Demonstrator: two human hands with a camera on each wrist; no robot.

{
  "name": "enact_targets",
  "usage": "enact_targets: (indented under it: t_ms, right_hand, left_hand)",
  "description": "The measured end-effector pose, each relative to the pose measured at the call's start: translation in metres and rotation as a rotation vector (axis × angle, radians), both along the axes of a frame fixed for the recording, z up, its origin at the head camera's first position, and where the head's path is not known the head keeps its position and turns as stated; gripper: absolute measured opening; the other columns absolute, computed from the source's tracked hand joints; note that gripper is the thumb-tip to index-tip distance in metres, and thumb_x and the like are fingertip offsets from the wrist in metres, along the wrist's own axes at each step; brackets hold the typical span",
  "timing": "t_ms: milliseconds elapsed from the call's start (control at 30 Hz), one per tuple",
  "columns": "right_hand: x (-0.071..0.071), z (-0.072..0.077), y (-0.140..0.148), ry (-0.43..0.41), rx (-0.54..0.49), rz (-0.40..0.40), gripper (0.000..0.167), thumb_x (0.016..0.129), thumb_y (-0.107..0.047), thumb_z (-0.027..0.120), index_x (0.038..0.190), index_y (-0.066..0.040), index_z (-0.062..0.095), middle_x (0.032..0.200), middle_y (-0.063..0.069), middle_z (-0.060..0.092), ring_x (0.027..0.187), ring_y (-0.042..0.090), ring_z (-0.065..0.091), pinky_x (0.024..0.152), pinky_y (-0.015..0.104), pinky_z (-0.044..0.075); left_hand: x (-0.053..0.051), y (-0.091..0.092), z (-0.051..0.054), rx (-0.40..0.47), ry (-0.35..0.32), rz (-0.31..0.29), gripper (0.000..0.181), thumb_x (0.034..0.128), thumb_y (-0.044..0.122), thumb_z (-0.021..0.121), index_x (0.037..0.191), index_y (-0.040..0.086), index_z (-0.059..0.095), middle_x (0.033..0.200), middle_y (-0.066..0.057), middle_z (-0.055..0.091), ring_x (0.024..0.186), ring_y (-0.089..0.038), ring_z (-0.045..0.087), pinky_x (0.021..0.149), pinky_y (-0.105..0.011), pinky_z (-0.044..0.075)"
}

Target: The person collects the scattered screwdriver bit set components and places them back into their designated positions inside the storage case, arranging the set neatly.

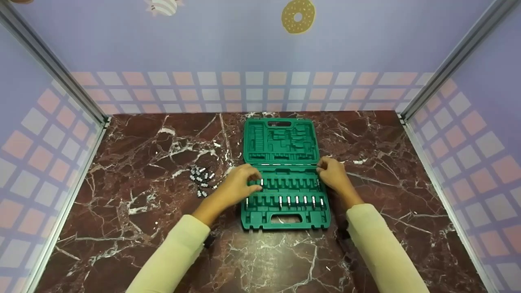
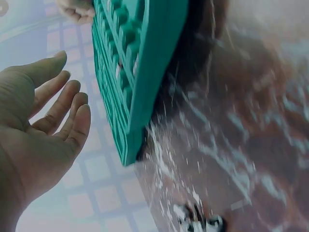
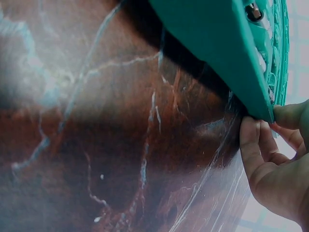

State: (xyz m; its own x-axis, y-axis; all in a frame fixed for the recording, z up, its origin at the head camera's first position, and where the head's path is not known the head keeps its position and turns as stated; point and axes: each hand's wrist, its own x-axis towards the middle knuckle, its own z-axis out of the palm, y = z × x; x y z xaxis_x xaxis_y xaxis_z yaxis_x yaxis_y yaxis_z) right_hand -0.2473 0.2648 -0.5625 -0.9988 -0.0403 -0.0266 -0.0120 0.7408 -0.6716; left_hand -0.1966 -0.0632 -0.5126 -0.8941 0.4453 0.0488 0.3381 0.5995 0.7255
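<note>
An open green plastic tool case [image 1: 260, 219] lies on the table with its lid folded back. Several small silver sockets [image 1: 297, 200] stand in its front row of slots. My left hand [image 1: 238, 184] hovers over the left side of the case, beside a silver socket [image 1: 262, 182] in the back row. In the left wrist view, that hand's fingers [image 2: 63, 108] are loosely bent, thumb apart, with nothing between them. My right hand [image 1: 333, 174] pinches the right edge of the case near the hinge, its thumb and fingers [image 3: 251, 140] on the rim.
A loose pile of small silver and black sockets [image 1: 200, 176] lies on the marbled table [image 1: 134, 228], left of the case. Patterned panels [image 1: 260, 49] wall in the back and both sides. White specks are scattered on the tabletop.
</note>
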Motion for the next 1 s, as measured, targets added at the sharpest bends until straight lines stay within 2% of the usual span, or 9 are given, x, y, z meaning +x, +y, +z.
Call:
enact_targets:
  t_ms: [200, 333, 567, 767, 833, 1000]
  right_hand:
    - [0.0, -0.001, -0.001, -0.005, -0.007, 0.0, 0.008, 0.095, -0.004, 0.062, 0.099, 0.001, 0.068, 0.099, 0.021, 0.071, 0.09, 0.036, 0.063, 0.085, 0.053, 0.053]
    - [0.001, -0.002, -0.001, -0.005, -0.001, -0.001, 0.008, 0.095, -0.004, 0.063, 0.099, 0.001, 0.068, 0.1, 0.021, 0.071, 0.092, 0.036, 0.063, 0.085, 0.054, 0.053]
    - [-0.001, -0.002, -0.001, -0.011, -0.006, -0.006, 0.007, 0.096, -0.004, 0.063, 0.098, 0.0, 0.068, 0.099, 0.02, 0.071, 0.09, 0.035, 0.062, 0.084, 0.053, 0.052]
    - [-0.001, -0.001, 0.0, -0.026, -0.005, -0.005, 0.008, 0.096, -0.004, 0.062, 0.099, 0.001, 0.067, 0.101, 0.021, 0.071, 0.092, 0.036, 0.062, 0.085, 0.053, 0.053]
    - [-0.001, 0.0, 0.0, -0.023, 0.001, -0.005, 0.008, 0.095, -0.003, 0.062, 0.1, 0.002, 0.067, 0.101, 0.022, 0.071, 0.094, 0.037, 0.063, 0.086, 0.054, 0.053]
    - [0.0, 0.001, 0.0, -0.034, -0.004, -0.005, 0.01, 0.096, -0.004, 0.062, 0.102, 0.001, 0.068, 0.1, 0.021, 0.071, 0.091, 0.035, 0.063, 0.084, 0.053, 0.053]
  left_hand:
    - [0.003, -0.028, 0.0, 0.02, 0.012, 0.066, 0.03, 0.0836, 0.009, 0.084, 0.111, 0.0, 0.073, 0.105, -0.011, 0.069, 0.101, -0.035, 0.067, 0.091, -0.045, 0.059]
    - [0.005, -0.046, -0.002, 0.041, 0.037, 0.085, 0.033, 0.0815, 0.008, 0.085, 0.111, 0.0, 0.073, 0.109, -0.012, 0.071, 0.103, -0.034, 0.067, 0.094, -0.047, 0.058]
    - [0.009, -0.079, -0.005, -0.039, 0.001, 0.143, 0.041, 0.0793, 0.009, 0.086, 0.118, 0.005, 0.072, 0.123, -0.013, 0.069, 0.118, -0.037, 0.064, 0.107, -0.055, 0.05]
    - [0.011, -0.104, -0.014, -0.073, 0.047, 0.151, 0.043, 0.0773, 0.005, 0.088, 0.117, 0.005, 0.073, 0.118, -0.014, 0.069, 0.109, -0.039, 0.065, 0.098, -0.054, 0.053]
    - [0.012, -0.111, -0.017, -0.068, 0.059, 0.154, 0.043, 0.0766, 0.004, 0.088, 0.117, 0.004, 0.073, 0.118, -0.016, 0.07, 0.11, -0.04, 0.066, 0.099, -0.055, 0.053]
    - [0.015, -0.123, -0.022, -0.077, 0.029, 0.153, 0.044, 0.0758, 0.003, 0.087, 0.117, 0.003, 0.072, 0.122, -0.017, 0.07, 0.118, -0.04, 0.063, 0.108, -0.056, 0.047]
